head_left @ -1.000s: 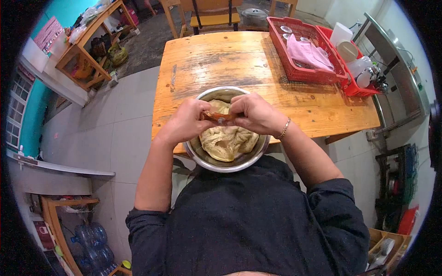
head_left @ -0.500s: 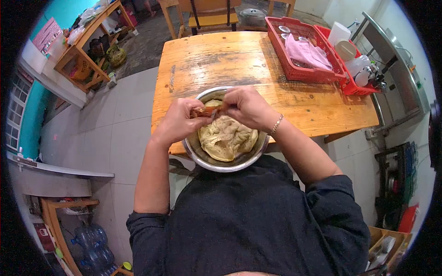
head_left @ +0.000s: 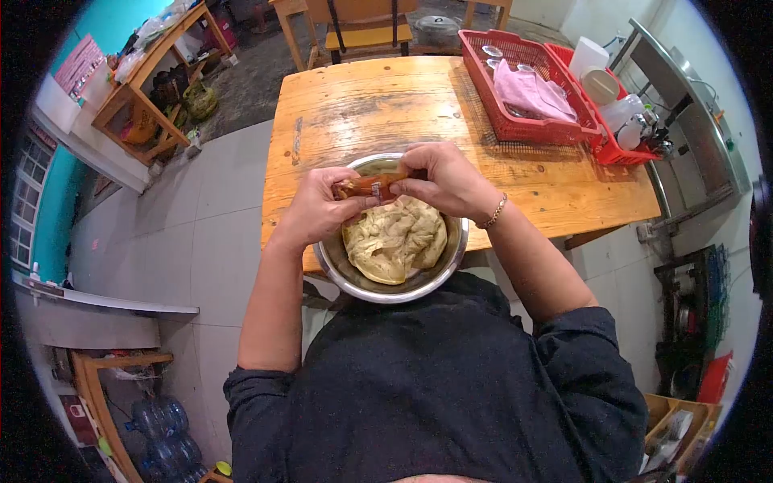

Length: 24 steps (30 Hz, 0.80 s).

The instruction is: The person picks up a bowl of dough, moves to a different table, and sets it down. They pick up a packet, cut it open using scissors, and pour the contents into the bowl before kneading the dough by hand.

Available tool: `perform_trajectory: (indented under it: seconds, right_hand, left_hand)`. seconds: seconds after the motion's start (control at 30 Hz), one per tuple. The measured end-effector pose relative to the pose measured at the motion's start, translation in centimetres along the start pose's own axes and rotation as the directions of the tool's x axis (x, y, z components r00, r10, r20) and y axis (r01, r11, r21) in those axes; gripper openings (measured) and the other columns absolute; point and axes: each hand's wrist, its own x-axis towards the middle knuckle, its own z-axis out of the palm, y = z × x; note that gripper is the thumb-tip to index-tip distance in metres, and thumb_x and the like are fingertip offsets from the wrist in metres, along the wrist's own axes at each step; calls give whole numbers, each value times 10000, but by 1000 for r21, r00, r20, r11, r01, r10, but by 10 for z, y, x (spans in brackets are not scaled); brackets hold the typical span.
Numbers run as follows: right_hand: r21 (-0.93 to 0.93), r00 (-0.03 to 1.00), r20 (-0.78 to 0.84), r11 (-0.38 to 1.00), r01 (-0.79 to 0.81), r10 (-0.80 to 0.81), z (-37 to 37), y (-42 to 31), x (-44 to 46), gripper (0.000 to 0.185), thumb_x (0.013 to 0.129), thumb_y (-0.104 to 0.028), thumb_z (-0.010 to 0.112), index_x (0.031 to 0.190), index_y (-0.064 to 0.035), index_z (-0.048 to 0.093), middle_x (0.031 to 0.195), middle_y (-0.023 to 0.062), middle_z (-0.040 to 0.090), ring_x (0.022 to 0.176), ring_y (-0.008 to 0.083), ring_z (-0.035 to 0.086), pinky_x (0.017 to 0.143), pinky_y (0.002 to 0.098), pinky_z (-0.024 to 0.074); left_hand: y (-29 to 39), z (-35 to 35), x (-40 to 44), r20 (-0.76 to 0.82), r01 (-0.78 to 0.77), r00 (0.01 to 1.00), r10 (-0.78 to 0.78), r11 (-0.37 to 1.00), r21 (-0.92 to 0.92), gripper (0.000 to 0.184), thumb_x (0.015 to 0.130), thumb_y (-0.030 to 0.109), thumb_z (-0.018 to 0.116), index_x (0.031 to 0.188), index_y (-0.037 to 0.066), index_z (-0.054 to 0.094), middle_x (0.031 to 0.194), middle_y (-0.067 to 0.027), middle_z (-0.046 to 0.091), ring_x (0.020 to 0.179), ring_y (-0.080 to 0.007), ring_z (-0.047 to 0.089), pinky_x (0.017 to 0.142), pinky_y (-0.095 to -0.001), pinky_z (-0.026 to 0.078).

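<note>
Both my hands are up over a steel bowl [head_left: 338,270], gripping a small shiny amber-brown container [head_left: 377,188] between them. A little printed label shows on it; whether it is a bottle or a packet I cannot tell. The left end is pinched in my left hand [head_left: 320,201], fingers above and thumb beneath. At the other end, my right hand [head_left: 443,177] is closed on it with thumb and forefinger. A lump of pale yellow dough [head_left: 393,241] with a creased surface lies in the bowl below. The bowl is at the table's near edge, against my body.
A wooden table [head_left: 354,105] carries a red plastic basket [head_left: 523,125] with a pink cloth [head_left: 531,92] and small cups. Beside it, another red basket [head_left: 620,153] holds bottles and utensils. A chair [head_left: 366,36] stands beyond the table.
My right hand has shifted slightly right, exposing more of the brown container and its label. The container now lies more level between my hands. The dough looks the same.
</note>
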Motion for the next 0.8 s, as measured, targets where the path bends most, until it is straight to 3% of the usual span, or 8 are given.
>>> perform_trajectory:
  seconds: [0.07,0.17,0.3,0.47,0.5,0.6,0.73,0.8]
  right_hand:
    - [208,984,57,962,-179,171,-4,-5,2,205,807,-182,732,771,8,665,654,86,593,613,133,548,579,310,445]
    - [462,972,120,855,-236,203,-2,-11,5,193,862,-192,732,802,-18,676,698,-64,537,681,10,469,589,211,413]
    - [209,998,-2,976,-62,63,4,-18,16,246,838,-233,678,740,-8,659,680,94,594,629,183,562,600,346,452]
    - [-378,964,-45,898,226,-262,-15,-67,18,165,810,-167,691,800,-2,679,787,132,585,720,283,612,655,374,484]
    - [-396,983,17,901,176,-185,-14,-72,18,184,798,-195,674,757,-16,666,801,139,585,754,340,606,681,420,484]
    - [-466,968,-82,867,175,-239,-12,-72,21,209,799,-200,666,714,-11,639,803,135,586,757,327,611,692,420,484]
    - [-313,982,100,931,187,-163,-17,-61,18,176,772,-184,682,714,-20,658,804,134,592,753,324,610,691,414,481]
    - [-415,993,18,903,113,-116,-20,-56,16,174,788,-186,700,771,-14,691,775,135,589,734,301,609,675,397,478]
  left_hand:
    - [1,3,-5,4,55,998,-56,955,-290,172,792,29,750,954,20,692,840,-14,688,730,-82,630,645,-246,521]
    - [-14,13,-10,-52,13,997,-49,842,-540,225,819,72,753,1019,9,674,824,-54,681,665,-119,620,567,-254,513]
    - [-24,31,-17,53,40,999,7,568,-822,310,835,38,721,1128,15,623,993,-88,682,838,-157,667,733,-314,576]
    - [-24,35,-18,45,-11,997,64,680,-733,308,834,-24,691,1130,4,609,1044,-87,670,982,-166,646,891,-314,545]
    - [-24,33,-18,39,-29,996,82,695,-718,337,826,-29,697,1147,3,599,1061,-88,663,1001,-165,639,899,-313,541]
    - [-23,32,-19,15,-57,996,88,754,-654,459,803,-34,719,1225,2,542,1127,-87,629,1052,-164,615,918,-311,531]
    - [-21,38,-22,-19,-77,996,82,788,-611,619,788,-9,745,1327,5,441,1209,-102,561,1082,-176,590,938,-305,517]
    - [-22,38,-25,-73,-65,997,35,886,-460,662,792,-10,731,1364,3,396,1231,-114,558,1087,-187,587,926,-318,524]
